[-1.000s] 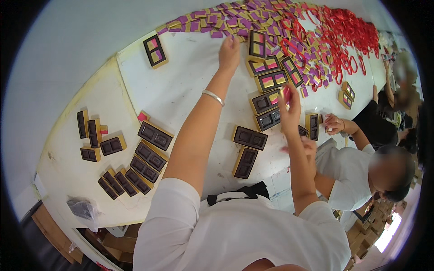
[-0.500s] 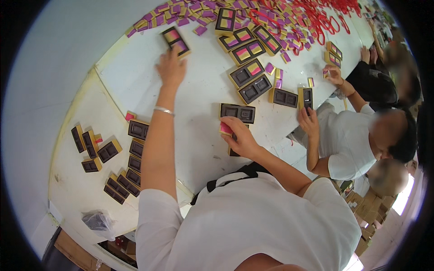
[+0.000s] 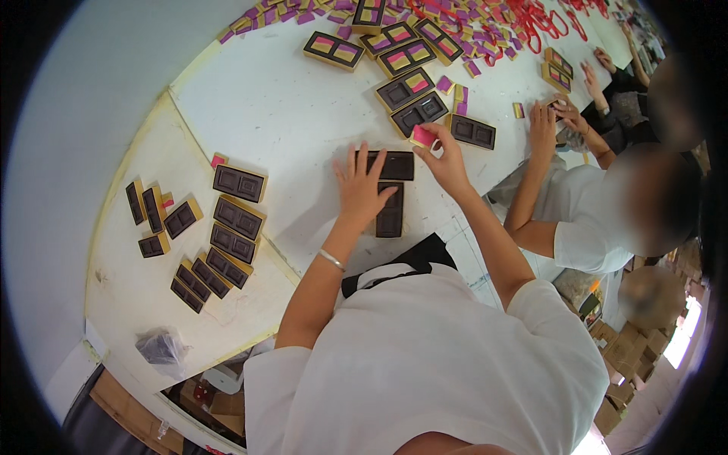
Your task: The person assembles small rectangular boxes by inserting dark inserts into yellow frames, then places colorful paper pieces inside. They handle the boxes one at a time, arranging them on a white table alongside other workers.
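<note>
My left hand (image 3: 359, 188) has its fingers spread over the left side of a dark two-compartment tray box (image 3: 397, 164) in the middle of the table. A second dark tray box (image 3: 390, 214) stands end-on just nearer to me, by my left thumb. Between the thumb and fingers of my right hand (image 3: 447, 161) is a small pink-and-gold wrapped piece (image 3: 423, 136). It is held above the table, beyond the first box's right end. Close to that piece sits another tray box (image 3: 420, 112) with dark, unfilled compartments.
At the back left lies a box with two wrapped pieces (image 3: 334, 51). Several filled boxes (image 3: 407, 58) cluster farther back, before purple-and-gold pieces (image 3: 303, 10) and red ribbons (image 3: 531, 19). Dark tray boxes (image 3: 240, 183) are grouped at left. A co-worker's hands (image 3: 547, 125) work at right.
My left hand has come back from the filled box at the back left to the middle tray box. My right hand has lifted away and to the right, still pinching the pink-and-gold piece.
</note>
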Demonstrator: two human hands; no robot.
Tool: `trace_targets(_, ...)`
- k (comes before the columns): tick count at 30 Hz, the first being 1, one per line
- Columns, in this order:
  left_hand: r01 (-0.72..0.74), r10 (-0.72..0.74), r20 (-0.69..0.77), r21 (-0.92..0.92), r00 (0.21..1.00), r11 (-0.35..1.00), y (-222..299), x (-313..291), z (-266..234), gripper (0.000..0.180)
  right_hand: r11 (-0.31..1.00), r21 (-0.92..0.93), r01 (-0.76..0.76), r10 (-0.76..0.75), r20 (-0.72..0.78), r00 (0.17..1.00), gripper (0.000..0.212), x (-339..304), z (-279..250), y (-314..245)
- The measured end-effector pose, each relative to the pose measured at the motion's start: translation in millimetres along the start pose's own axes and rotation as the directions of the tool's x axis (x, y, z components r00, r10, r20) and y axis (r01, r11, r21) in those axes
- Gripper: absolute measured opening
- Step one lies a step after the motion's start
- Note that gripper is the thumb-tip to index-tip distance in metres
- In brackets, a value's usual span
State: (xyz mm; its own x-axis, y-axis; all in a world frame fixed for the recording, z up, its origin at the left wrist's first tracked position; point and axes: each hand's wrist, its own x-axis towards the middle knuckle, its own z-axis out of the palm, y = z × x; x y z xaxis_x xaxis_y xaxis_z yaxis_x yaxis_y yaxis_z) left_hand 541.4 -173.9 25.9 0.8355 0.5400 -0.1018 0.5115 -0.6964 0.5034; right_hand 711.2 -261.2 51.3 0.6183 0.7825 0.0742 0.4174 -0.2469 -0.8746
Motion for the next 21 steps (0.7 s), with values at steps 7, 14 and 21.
trace_targets(7,0.097,-0.096,-0.015,0.088,0.995,0.991,-29.8,-26.6,-26.3,0.071,0.904,0.268,-0.333,0.34,0.022,0.94,0.014,56.1,-30.8,54.1)
trace_targets(14,0.065,-0.071,-0.186,-0.035,0.98,0.997,5.1,-5.4,-16.7,0.056,0.81,0.472,-0.348,0.461,-0.146,0.875,0.022,60.9,-8.9,51.5)
trace_targets(21,-0.071,0.068,-0.102,-0.028,0.992,0.997,35.6,37.0,-3.7,0.059,0.945,0.126,-0.301,0.326,-0.344,0.88,0.019,67.7,9.3,67.9)
